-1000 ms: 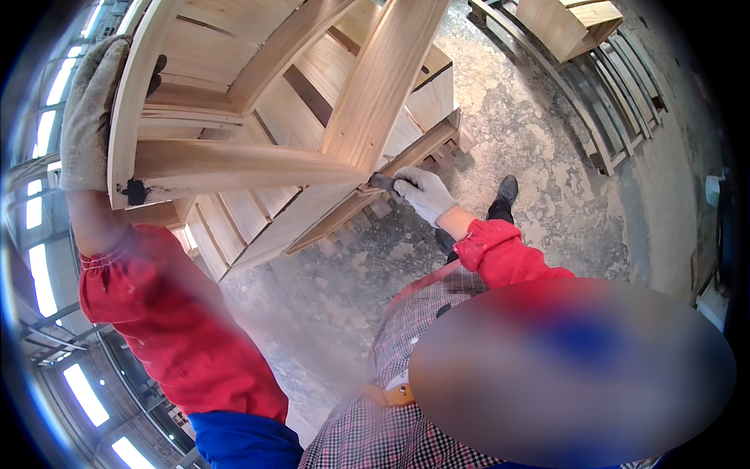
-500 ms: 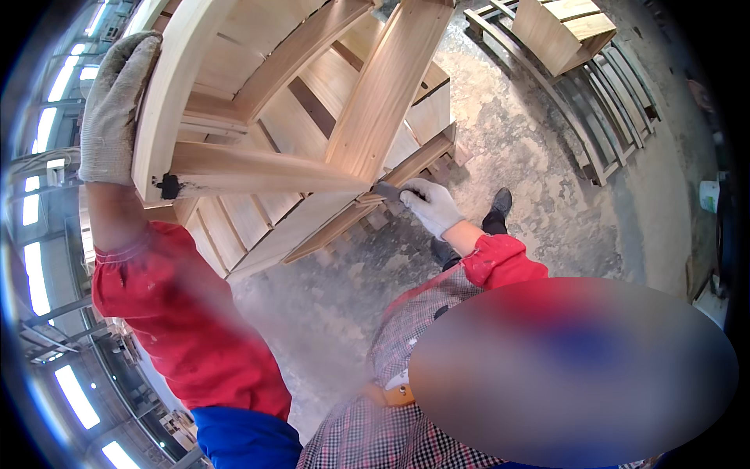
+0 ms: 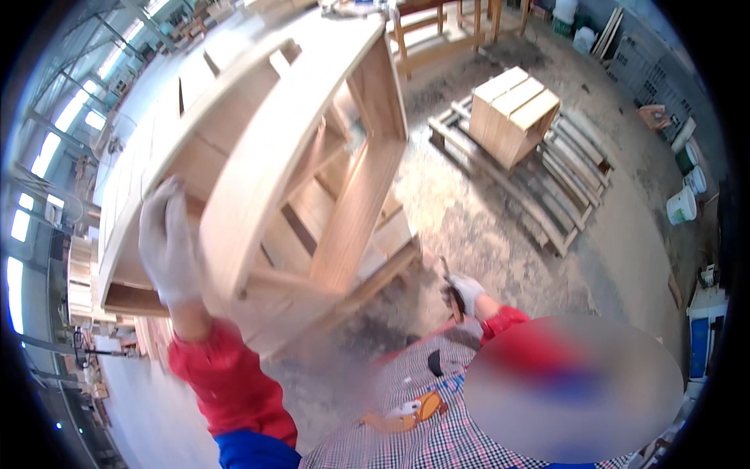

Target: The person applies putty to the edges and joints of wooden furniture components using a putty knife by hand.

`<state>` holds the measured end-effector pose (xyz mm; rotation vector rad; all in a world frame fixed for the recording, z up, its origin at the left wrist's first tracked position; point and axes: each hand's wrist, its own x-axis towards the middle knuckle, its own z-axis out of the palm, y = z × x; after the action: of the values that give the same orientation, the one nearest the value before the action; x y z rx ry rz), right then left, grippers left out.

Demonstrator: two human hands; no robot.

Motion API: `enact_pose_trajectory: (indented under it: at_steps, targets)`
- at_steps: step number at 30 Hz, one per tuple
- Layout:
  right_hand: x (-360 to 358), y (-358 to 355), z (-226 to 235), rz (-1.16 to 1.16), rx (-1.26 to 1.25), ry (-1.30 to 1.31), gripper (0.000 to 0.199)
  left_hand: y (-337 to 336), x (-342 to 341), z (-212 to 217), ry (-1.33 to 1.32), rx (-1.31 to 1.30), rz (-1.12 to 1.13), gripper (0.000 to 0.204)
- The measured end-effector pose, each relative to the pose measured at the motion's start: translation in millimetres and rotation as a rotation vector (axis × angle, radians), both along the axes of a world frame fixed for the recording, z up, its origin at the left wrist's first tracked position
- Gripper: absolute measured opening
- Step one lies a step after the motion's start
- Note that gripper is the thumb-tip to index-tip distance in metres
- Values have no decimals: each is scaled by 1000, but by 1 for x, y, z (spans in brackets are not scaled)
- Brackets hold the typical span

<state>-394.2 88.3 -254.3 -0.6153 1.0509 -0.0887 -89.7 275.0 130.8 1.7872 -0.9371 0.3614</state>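
A pale wooden frame with curved sides (image 3: 258, 168) stands tilted on the left, blurred at its lower corner. My left hand (image 3: 169, 246), in a whitish glove, is raised beside its lower left side. The fingers point up, slightly bent and smeared; whether the palm touches the wood I cannot tell. To the right and lower, my gloved right hand (image 3: 469, 292) is closed on a putty knife (image 3: 456, 303) with a dark, brownish handle. Its thin end points up, away from the frame, and is blurred. Slatted woodwork (image 3: 367, 285) lies below and behind the frame.
Another curved wooden piece (image 3: 129, 211) stands close on the left. A wooden box (image 3: 500, 117) sits on a slatted pallet (image 3: 500, 199) at the right. Several buckets (image 3: 681, 207) line the far right side, and a wooden workbench (image 3: 437, 43) stands at the back.
My right hand has drawn the putty knife away from the frame's lower joint. The view has swung, and the frame appears turned. My left hand shows lower, beside the frame's side.
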Motion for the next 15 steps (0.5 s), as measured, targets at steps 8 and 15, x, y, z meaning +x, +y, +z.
enact_pose_trajectory:
  at_steps: [8, 15]
  targets:
    - [-78, -104, -55, -290, 312, 9, 16, -71, -133, -21, -384, -54, -668, 13]
    - [-65, -183, -1, -105, 184, -38, 19, -210, -143, -45, 174, 56, -766, 13]
